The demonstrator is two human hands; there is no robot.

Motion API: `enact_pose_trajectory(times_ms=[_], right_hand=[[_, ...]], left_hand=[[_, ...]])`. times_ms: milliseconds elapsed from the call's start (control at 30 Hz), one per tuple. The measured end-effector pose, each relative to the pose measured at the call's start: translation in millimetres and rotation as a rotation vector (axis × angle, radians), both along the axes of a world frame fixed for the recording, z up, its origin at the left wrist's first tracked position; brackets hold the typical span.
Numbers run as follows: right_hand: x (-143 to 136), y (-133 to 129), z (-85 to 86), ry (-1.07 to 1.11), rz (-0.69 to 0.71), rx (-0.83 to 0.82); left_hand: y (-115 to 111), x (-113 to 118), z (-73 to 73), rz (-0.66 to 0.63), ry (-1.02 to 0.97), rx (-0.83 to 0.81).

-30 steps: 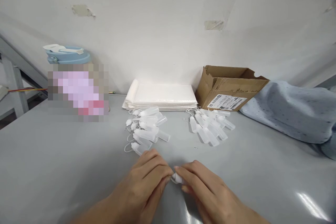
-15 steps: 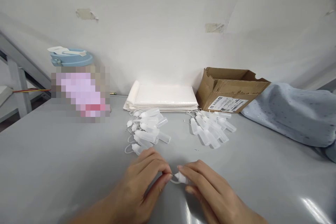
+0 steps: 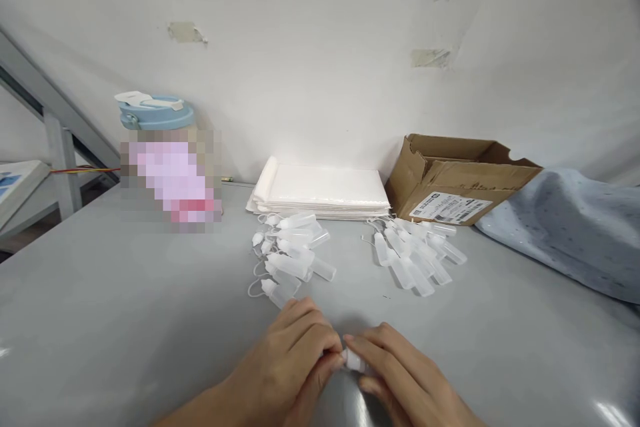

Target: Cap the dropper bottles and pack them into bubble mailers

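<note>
Near the table's front, my right hand point(image 3: 407, 373) is closed around a small clear bottle with a white cap point(image 3: 354, 360). The thumb and forefinger of my left hand point(image 3: 305, 360) pinch the tip of that cap; most of the bottle is hidden by my fingers. Just beyond my left hand lies a pile of bottles point(image 3: 293, 257), their white caps and thin loops pointing left. A second pile of bottles point(image 3: 415, 253) lies further right.
A stack of white padded envelopes point(image 3: 323, 190) rests against the wall. Right of it are an open cardboard box point(image 3: 450, 177) and a blue cloth point(image 3: 565, 233). A blue-lidded container point(image 3: 157, 113) with a blurred lower part stands at the back left of the grey table point(image 3: 125, 293).
The camera view has shifted, so the scene appears further right. My left fingers have moved in against the cap tip, and the gap and loop seen there before are now hidden.
</note>
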State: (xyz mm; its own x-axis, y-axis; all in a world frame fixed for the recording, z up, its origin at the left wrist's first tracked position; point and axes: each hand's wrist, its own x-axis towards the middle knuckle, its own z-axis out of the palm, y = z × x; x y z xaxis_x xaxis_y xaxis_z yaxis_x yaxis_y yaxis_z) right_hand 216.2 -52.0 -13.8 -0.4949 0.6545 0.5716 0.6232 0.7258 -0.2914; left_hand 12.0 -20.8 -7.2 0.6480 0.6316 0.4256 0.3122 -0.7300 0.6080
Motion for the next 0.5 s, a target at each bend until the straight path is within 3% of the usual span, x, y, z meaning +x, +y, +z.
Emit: enact_pose_trajectory(times_ms=[167, 300, 500], right_hand=[[2.9, 3.2, 4.3, 0.076, 0.068, -0.115], [9.2, 2.3, 9.6, 0.116, 0.039, -0.187], [4.9, 0.1, 9.4, 0.150, 0.081, -0.232]], left_hand=[[4.6, -0.7, 1.3, 0.044, -0.099, 0.025], [10.6, -3.4, 8.4, 0.131, -0.135, 0.011], [10.0, -1.0, 10.4, 0.096, -0.194, -0.008]])
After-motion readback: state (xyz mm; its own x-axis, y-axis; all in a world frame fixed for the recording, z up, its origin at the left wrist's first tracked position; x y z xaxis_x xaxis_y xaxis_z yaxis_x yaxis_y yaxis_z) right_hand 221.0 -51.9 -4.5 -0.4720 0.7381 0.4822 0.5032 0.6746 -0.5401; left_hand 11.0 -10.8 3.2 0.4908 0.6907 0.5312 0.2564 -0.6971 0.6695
